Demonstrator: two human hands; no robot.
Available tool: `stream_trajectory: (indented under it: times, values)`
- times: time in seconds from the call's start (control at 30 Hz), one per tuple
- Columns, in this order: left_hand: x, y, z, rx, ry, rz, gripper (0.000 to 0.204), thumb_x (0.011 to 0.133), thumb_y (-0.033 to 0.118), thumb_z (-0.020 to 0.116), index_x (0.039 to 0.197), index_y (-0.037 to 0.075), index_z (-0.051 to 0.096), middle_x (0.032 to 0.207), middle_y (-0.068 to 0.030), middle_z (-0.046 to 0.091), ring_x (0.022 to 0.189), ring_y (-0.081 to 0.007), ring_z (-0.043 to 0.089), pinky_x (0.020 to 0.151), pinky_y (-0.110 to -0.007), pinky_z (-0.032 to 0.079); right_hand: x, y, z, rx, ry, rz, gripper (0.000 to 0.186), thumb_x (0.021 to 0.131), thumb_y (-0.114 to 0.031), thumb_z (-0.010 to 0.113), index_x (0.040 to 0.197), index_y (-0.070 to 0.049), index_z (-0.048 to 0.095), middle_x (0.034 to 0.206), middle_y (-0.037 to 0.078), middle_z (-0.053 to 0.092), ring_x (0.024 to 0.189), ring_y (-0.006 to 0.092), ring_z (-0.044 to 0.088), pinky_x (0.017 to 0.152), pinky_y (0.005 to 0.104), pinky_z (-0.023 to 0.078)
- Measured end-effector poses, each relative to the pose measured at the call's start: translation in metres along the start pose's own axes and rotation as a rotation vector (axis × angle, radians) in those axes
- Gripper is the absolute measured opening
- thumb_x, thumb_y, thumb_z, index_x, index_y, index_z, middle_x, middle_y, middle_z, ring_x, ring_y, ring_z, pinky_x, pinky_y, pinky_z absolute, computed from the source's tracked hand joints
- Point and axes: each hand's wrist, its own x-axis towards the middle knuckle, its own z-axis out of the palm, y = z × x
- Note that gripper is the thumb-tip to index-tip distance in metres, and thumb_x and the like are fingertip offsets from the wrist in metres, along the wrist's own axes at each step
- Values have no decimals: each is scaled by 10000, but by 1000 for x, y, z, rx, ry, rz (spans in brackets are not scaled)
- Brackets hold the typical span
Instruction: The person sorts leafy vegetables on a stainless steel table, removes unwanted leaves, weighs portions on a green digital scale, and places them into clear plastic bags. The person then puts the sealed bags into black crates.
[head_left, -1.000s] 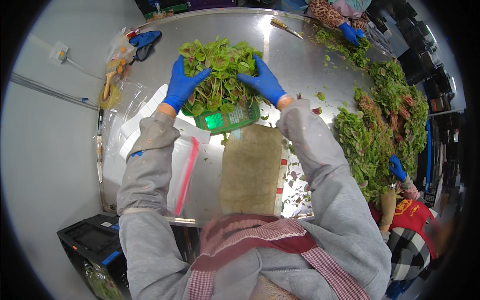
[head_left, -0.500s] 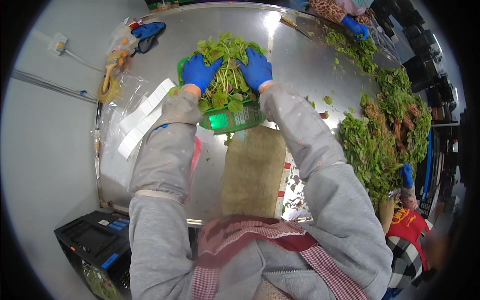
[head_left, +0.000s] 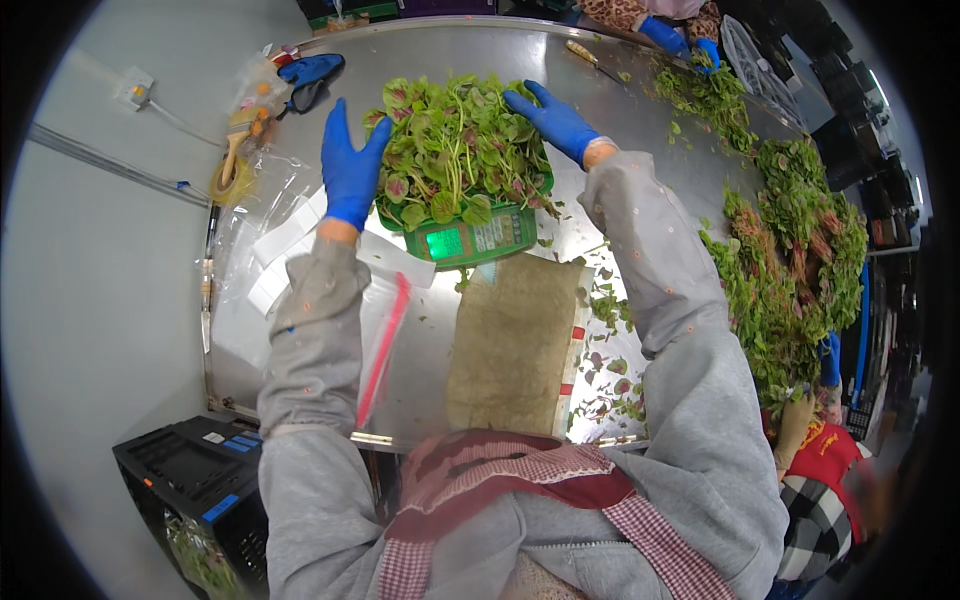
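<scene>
A heap of leafy greens (head_left: 460,150) with reddish leaf centres and pale stems fills the top of a green kitchen scale (head_left: 505,235), whose display glows green. My left hand (head_left: 350,170), in a blue glove, is at the heap's left side with thumb and fingers apart. On the far right side, my right hand (head_left: 558,120), gloved the same way, has its fingers spread near the leaves. Neither hand grips anything. In front of the scale lies a brownish cloth (head_left: 515,345).
Strips of white labels (head_left: 285,240) and a clear plastic bag (head_left: 385,330) with a pink band lie at left. A tape roll (head_left: 228,180) and brush (head_left: 238,135) sit beyond. A knife (head_left: 592,60) lies far right. Co-workers' gloved hands handle more greens (head_left: 790,240).
Both my hands have let go of the greens and drawn apart, the left leftward and the right rightward. The heap now sits looser and wider on the scale.
</scene>
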Motion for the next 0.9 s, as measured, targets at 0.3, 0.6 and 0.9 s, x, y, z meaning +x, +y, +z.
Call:
stream_trajectory:
  times: [0.3,0.6,0.9]
  values:
    - [-125,1,-7,-118,290,-141,538,926,116,597,1423,18,417,1441,-151,457,1334,-282,417,1106,-383,311,-41,96,-32,206,335,-34,558,869,-400,665,1285,-38,582,1213,182,647,1099,279,625,938,344,469]
    - [-319,15,33,21,-478,117,404,865,75,616,1269,74,600,1286,-157,584,1221,-353,520,1036,-433,396,-153,244,-45,354,443,321,185,850,-195,685,958,-49,722,831,62,712,668,140,644,635,276,512]
    - [-179,51,55,-134,-15,215,289,857,33,626,1140,58,674,1198,-128,649,1195,-338,554,1002,-439,419,-89,29,11,259,370,-270,213,825,-194,718,993,-64,710,870,97,704,751,163,659,715,290,513]
